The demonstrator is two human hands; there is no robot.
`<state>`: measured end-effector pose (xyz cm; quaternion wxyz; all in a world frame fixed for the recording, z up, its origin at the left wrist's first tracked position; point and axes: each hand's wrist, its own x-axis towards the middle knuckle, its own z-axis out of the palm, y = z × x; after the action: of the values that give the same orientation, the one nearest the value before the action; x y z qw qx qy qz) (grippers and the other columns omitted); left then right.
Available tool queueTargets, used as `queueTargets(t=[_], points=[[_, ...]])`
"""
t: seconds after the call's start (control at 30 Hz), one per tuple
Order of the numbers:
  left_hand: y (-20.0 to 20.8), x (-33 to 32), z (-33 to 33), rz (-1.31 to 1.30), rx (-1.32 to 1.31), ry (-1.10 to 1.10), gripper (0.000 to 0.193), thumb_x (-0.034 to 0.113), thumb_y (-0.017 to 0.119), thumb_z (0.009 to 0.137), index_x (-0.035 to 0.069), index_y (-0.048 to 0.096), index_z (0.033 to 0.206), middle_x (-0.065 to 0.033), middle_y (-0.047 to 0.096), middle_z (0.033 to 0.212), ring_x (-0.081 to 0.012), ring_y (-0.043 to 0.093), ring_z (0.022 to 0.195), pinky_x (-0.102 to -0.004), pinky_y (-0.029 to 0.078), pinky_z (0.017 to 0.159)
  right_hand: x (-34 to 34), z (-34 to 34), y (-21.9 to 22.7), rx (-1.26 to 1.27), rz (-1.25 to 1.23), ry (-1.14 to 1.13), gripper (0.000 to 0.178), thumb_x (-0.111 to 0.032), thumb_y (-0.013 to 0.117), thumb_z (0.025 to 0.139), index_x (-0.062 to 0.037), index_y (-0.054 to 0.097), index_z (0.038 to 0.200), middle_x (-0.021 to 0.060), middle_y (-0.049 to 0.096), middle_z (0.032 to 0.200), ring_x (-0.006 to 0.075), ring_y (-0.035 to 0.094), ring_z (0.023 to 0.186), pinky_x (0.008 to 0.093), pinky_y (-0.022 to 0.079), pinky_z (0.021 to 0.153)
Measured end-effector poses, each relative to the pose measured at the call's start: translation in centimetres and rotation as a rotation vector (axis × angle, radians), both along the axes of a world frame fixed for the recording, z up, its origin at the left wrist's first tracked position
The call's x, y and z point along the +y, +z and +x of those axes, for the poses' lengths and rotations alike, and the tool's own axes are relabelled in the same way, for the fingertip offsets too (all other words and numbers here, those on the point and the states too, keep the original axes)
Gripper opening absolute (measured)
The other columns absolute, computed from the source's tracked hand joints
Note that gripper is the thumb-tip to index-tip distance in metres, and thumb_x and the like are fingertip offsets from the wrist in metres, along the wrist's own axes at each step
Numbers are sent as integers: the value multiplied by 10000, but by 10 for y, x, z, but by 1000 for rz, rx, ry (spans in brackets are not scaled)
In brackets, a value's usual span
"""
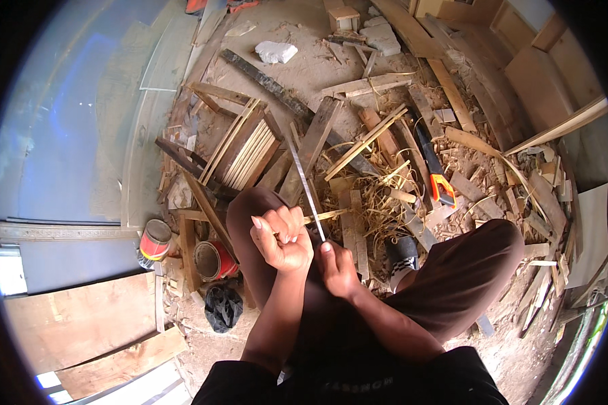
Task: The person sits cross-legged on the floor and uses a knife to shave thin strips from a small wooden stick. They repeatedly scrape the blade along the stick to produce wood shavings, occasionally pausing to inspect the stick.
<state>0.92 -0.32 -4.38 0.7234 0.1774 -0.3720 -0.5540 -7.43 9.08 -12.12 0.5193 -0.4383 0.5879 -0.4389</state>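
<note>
My right hand (338, 270) is closed round the lower end of a long, narrow knife (307, 183). Its thin, pale blade points away from me, and its handle is hidden in my fist. Just left of it, my left hand (282, 237) is raised with the fingers curled. A thin wooden strip (331, 215) sticks out from that fist to the right and crosses the blade near my right hand. Most of the strip's held end is hidden by my fingers. Beyond my knees, a heap of curly shavings (385, 209) covers the ground.
A handsaw with an orange handle (442, 190) lies right of the shavings. Slim pale sticks (253, 158) rest across wood blocks at left. Two paint cans (214, 260) and a black plastic bag (223, 308) stand by my left knee. Wood offcuts (476, 192) litter the right.
</note>
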Motion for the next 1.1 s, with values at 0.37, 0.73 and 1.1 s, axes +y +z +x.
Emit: queueTargets(t=[0.37,0.73,1.1], points=[[-2,0,-7,-6,54,58,538,389,367,1117,130,370,645,39,281,553,-81,212,490,-263,202,496,0,-5,8,-14,4,8,473,-346,428,1084,59,614,925,280,632,784,466,615,719,495,480,688],[1,-9,6,37,53,101,541,414,364,1113,150,359,641,35,281,553,-76,220,470,-245,213,486,8,8,-69,237,235,-88,499,-339,385,1098,35,570,824,169,554,630,280,484,572,447,429,602],[6,-11,-12,48,102,68,547,375,400,1110,118,349,629,26,296,553,-89,223,497,-264,205,503,1,-22,-55,40,302,-135,733,-533,366,1080,109,614,826,206,615,637,289,599,643,465,464,629]])
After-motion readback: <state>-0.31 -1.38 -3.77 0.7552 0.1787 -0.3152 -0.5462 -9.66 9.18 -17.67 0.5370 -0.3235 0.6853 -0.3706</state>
